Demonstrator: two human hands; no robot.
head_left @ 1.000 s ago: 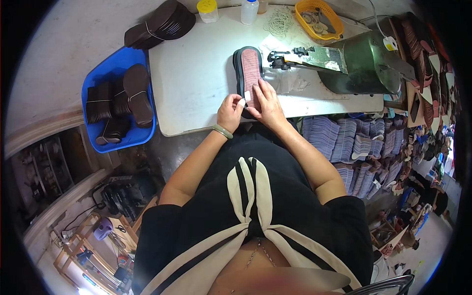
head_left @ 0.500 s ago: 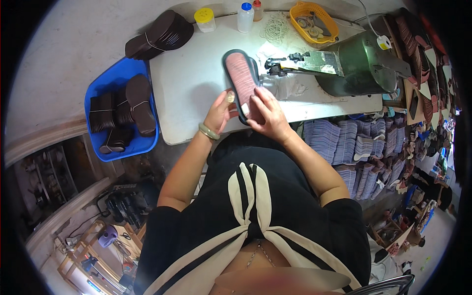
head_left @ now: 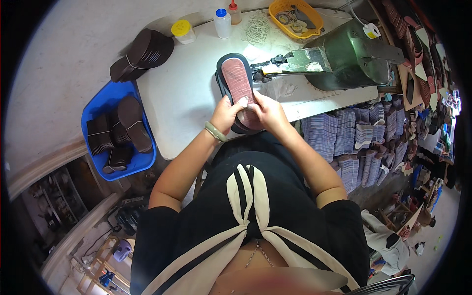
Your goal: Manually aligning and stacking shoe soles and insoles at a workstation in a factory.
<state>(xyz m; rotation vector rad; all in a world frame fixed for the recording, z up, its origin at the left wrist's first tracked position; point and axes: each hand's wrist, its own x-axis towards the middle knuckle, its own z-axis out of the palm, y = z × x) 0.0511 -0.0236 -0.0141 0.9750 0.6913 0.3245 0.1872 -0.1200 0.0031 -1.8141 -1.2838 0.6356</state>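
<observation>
Both my hands hold a pair of shoe soles [head_left: 237, 78] above the near edge of the white table. The upper one has a reddish, streaked face and a broad dark rim; a second dark one shows behind its left edge. My left hand [head_left: 227, 113] grips the left side, its thumb lying on the reddish face. From the right, my right hand [head_left: 268, 112] closes round the lower part, thumb also on top. Just beyond the soles is the narrow arm of a green sewing machine [head_left: 344, 59], its head close to their right edge.
On the white table [head_left: 172, 98] stand a yellow-lidded jar [head_left: 184, 32], a blue-capped bottle [head_left: 222, 24], a red-tipped bottle [head_left: 234, 14], loose cord [head_left: 256, 28] and a yellow basket [head_left: 296, 19]. At left, a blue bin [head_left: 147, 160] holds bundled dark soles. Striped stacks [head_left: 319, 132] fill the right.
The soles have turned slightly and come a little left, so the second one now shows along the left side. My right hand has slid lower, thumbs now close together. The view has shifted.
</observation>
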